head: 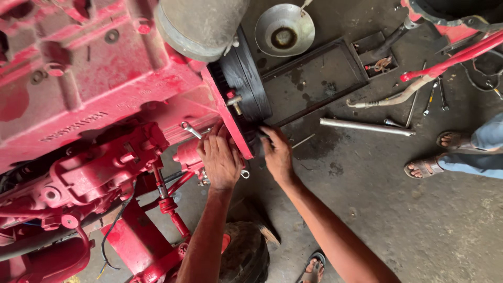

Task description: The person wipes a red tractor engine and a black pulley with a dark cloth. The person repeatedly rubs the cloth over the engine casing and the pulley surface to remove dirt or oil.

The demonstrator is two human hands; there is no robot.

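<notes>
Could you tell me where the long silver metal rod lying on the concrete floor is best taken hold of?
Probably at the middle of the long silver metal rod, coming from above. It lies flat and almost level on the grey concrete floor, bare along its length, so a mid-shaft grip should balance it. Its right end lies close to thin tools; the middle has open floor on both sides.
</notes>
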